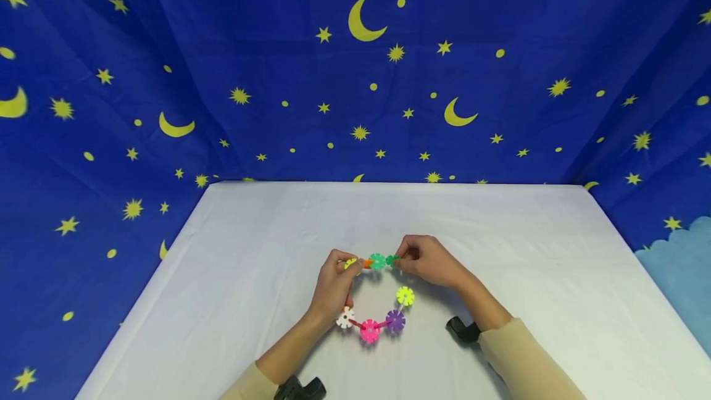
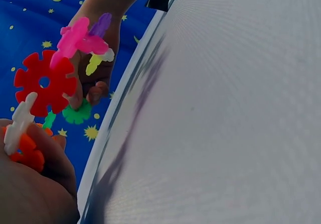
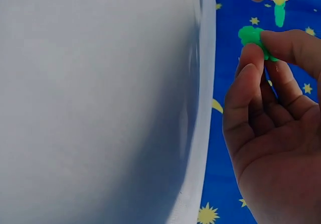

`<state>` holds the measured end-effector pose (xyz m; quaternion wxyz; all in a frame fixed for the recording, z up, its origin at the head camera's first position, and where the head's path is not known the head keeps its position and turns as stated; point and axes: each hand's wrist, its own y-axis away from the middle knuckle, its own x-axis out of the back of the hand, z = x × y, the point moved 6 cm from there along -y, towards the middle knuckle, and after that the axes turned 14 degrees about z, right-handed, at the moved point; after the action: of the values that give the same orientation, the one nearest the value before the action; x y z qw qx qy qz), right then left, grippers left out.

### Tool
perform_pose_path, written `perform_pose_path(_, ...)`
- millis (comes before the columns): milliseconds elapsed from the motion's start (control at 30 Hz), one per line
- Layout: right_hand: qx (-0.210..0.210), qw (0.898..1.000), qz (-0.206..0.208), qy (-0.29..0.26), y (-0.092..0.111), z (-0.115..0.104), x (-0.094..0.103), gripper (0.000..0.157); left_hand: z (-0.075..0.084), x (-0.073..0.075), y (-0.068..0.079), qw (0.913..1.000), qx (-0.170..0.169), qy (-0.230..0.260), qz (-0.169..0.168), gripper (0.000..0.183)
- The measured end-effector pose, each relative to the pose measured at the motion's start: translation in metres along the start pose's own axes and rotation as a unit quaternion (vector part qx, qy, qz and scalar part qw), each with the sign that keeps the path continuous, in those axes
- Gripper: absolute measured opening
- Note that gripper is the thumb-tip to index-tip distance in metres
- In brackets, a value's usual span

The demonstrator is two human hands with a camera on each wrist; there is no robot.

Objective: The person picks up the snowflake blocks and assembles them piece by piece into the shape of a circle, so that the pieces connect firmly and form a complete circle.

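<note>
A curved chain of colourful notched plastic discs hangs between my hands over the table. My left hand [image 1: 332, 286] pinches a yellow disc [image 1: 350, 263] at the chain's far left, beside an orange disc [image 1: 367, 263] and a light green disc [image 1: 377, 262]. From there the chain curves down past a white disc [image 1: 345, 318], a pink disc [image 1: 369, 331] and a purple disc [image 1: 395, 321] to another yellow disc [image 1: 405, 296] at the loose end. Between thumb and fingertips, my right hand [image 1: 432, 261] pinches a green disc [image 3: 252, 35], close by the light green one. A red disc [image 2: 45, 83] shows large in the left wrist view.
A white cloth covers the table [image 1: 266, 221]. Behind it and at the sides hangs a blue curtain [image 1: 289, 66] with yellow moons and stars. Black wrist mounts [image 1: 463, 330] sit on both forearms.
</note>
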<state>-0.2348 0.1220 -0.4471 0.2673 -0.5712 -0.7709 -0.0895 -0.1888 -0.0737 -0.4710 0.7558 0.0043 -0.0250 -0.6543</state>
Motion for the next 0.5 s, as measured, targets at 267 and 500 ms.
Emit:
perform_pose_path(267, 0.008, 1.0, -0.006, -0.002, 0.014, -0.02, -0.001, 0.008, -0.001, -0.001, 0.0, 1.0, -0.002, 0.0, 0.003, 0.034)
perform_pose_path(500, 0.016, 1.0, -0.015, -0.016, 0.024, -0.055, 0.005, 0.006, 0.0, -0.003, 0.001, 1.0, 0.0, 0.001, -0.002, 0.034)
